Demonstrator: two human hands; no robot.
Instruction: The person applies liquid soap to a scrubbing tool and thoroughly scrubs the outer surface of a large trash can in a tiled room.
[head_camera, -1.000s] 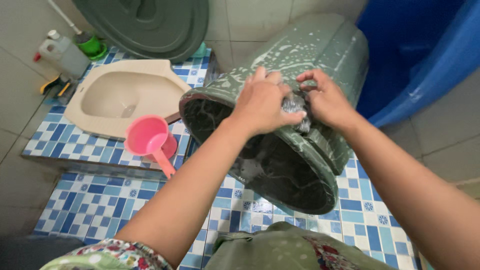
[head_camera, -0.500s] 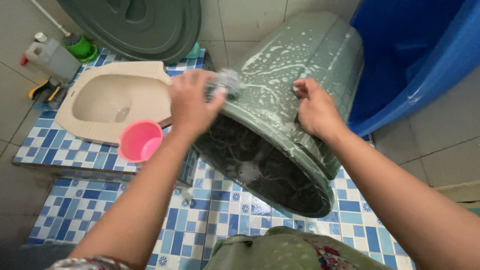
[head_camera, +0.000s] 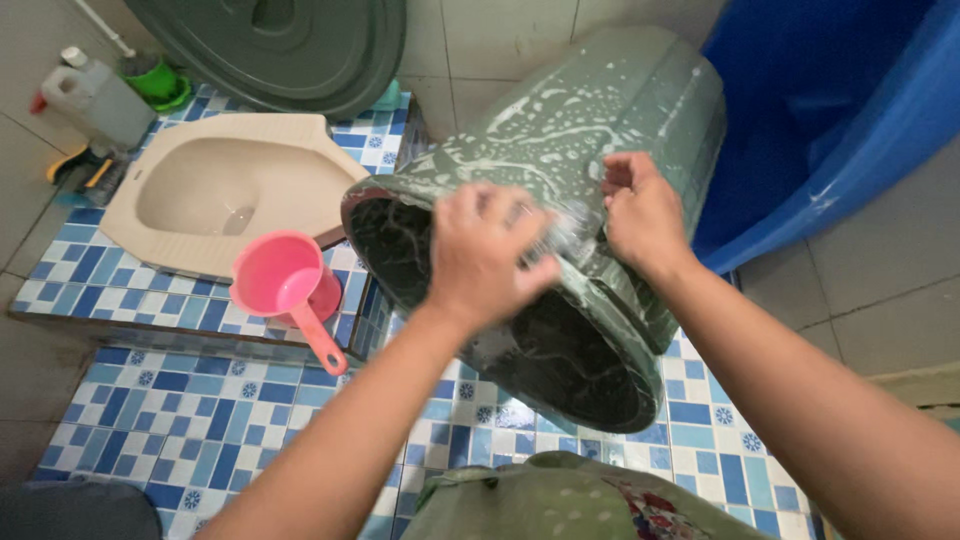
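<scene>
Currently, soapy green bin (head_camera: 560, 200) lay tipped on tiled floor (head_camera: 230, 420), mouth towards 7 o'clock.
Left hand (head_camera: 487, 252) pressed a scouring pad (head_camera: 563, 232) near the rim, fingers curled; right hand (head_camera: 640, 212) pinched the wall at 2 o'clock. Judged light, stiff, slippery; rim offers safest hold.

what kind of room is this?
Most likely a home bathroom or washroom: a beige squat toilet set in a blue-and-white tiled floor, a pink water dipper beside it, and a large blue tub against the tiled wall.
</scene>
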